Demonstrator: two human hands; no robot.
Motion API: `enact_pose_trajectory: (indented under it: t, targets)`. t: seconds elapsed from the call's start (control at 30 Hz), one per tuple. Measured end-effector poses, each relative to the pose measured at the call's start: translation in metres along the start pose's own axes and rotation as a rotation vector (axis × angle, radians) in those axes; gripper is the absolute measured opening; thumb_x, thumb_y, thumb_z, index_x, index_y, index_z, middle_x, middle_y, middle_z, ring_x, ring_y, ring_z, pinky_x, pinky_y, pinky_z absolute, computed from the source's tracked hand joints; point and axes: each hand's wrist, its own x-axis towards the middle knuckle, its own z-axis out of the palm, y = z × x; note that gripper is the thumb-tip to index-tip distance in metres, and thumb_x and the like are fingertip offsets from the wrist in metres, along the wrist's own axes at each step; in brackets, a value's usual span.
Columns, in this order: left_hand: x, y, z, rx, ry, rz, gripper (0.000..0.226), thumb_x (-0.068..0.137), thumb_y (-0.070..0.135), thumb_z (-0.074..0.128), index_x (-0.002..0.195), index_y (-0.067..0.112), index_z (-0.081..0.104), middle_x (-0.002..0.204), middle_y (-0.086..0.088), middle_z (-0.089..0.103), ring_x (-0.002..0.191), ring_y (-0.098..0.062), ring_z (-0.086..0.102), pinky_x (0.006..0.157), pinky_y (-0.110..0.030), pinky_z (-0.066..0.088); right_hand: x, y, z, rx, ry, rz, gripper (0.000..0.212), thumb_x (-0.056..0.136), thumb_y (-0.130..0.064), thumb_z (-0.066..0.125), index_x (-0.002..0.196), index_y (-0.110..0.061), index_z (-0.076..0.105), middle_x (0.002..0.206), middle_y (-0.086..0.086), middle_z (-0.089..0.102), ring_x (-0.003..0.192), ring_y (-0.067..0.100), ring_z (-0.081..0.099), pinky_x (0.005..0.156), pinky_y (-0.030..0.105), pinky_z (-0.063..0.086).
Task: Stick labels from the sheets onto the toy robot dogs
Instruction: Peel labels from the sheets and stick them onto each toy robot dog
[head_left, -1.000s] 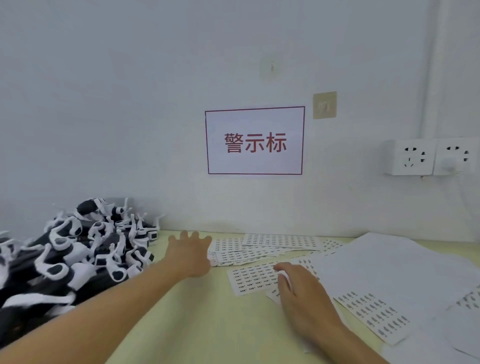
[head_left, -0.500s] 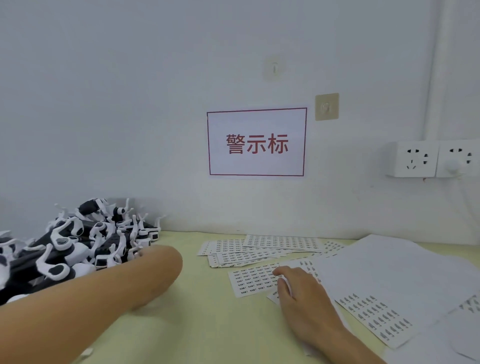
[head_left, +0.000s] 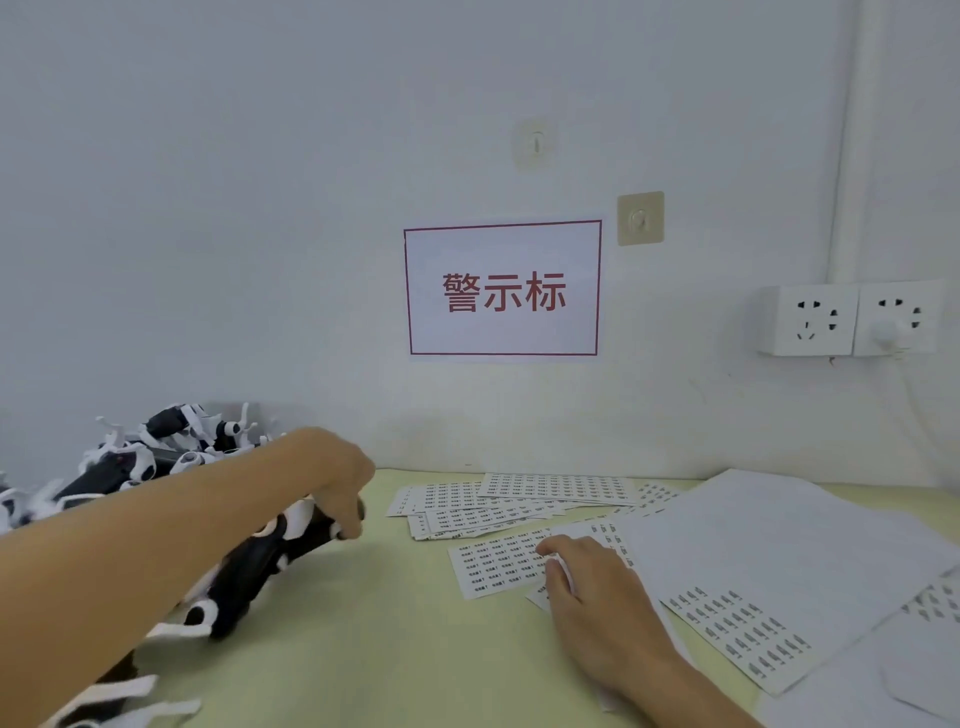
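Left hand (head_left: 337, 483) curled round 1 black-and-white plastic toy robot dog (head_left: 270, 558), fingers wrapped over its upper end, dog tilted, lower end down near the left part of the pale yellow-green bench (head_left: 363, 649). Looks rigid and light: hard moulded shell, thin white legs and tail sticking out, likely the weak points. Smooth plastic, probably a bit slippery; best gripped round the black torso, not by a limb. Flat torso face likely the spot for a label.

Right hand (head_left: 597, 587) palm-down on a white label sheet with rows of small black print (head_left: 493, 564), mid-bench; fingers together and slightly bent, index tip at the sheet's right edge. Pinching a label or just pressing: cannot tell. Sheets thin, floppy, light; need holding flat while peeling. Labels tiny, sticky, prone to curl; peel from a corner with a fingernail.

Counts:
- Dogs: 1 in hand, rest in a tangled heap (head_left: 150, 457) at the far-left bench edge against the wall; heap count not readable, well over 5.
- Small label sheets: roughly 5 to 6 fanned and overlapping at the bench's far middle (head_left: 519, 499), exact number unclear.
- Large white backing sheets (head_left: 779, 561) at the right side: at least 2, partly stripped.
- Hands: 2.
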Motion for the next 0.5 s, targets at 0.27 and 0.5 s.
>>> enact_pose_trajectory:
  t: [0.27, 0.5]
  targets:
    - [0.018, 0.005, -0.015, -0.289, 0.439, 0.086, 0.035, 0.084, 0.058, 0.048, 0.091, 0.024, 0.052, 0.084, 0.005, 0.052, 0.076, -0.016, 0.054, 0.062, -0.029, 0.038, 0.000, 0.001, 0.000, 0.008, -0.001, -0.002, 0.032, 0.105, -0.036, 0.030, 0.131, -0.037, 0.048, 0.128, -0.015, 0.051, 0.119, 0.007, 0.044, 0.106, 0.030, 0.034]
    - [0.025, 0.030, -0.023, -1.163, 0.591, 0.171, 0.031, 0.090, 0.049, 0.059, 0.094, 0.019, 0.052, 0.095, -0.005, 0.062, 0.065, -0.018, 0.063, 0.065, -0.032, 0.051, 0.001, 0.002, -0.001, 0.148, 0.034, 0.068, 0.035, 0.104, -0.035, 0.034, 0.136, -0.031, 0.046, 0.130, -0.011, 0.052, 0.121, 0.007, 0.046, 0.106, 0.032, 0.039]
